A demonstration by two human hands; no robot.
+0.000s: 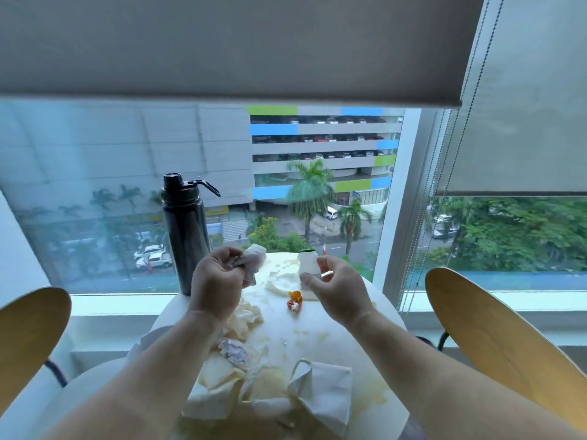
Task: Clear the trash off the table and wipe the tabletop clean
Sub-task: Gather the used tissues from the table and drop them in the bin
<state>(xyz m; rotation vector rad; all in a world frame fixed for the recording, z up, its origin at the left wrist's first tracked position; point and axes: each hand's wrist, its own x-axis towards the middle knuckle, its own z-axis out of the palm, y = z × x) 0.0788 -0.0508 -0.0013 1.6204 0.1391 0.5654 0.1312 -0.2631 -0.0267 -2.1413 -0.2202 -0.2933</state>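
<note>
No readable writing anywhere. The small white bottle [307,262] has a grey patch of label print, too small and blurred to read. The black water bottle [185,242] shows no logo.

Your left hand [216,281] is curled tight round a crumpled tissue [254,265], greyish and soft, and part of the wad is hidden inside your fist. Your right hand [341,285] pinches a small white sliver [327,274] between thumb and forefinger. I cannot tell what it is. One fingertip overlaps the base of the white bottle; whether they touch is unclear.

The trash is all on the round white table [336,328]:
- The white bottle stands upright at the far edge, ribbed plastic with a green cap [306,250].
- A shiny, twisted orange wrapper [294,300] lies just in front of it.
- A pale flat patch [281,281] lies left of the bottle; spill or lid is unclear.
- Loose tissues [246,317] and a purplish crinkled wrapper [233,349] sit under your left forearm, partly covered.
- Folded paper napkins [324,392] lie at the near edge, cut off by the frame bottom.
- Yellowish stains [378,398] smear the tabletop.

The water bottle stands at the table's far left edge. It is metal-looking, and its hinged cap loop is flipped out.

Two curved wooden chair backs, left [28,338] and right [495,341], flank the table, both cropped. Grey fabric roller blinds [222,42] with a bead chain [444,154] hang above the window.
</note>
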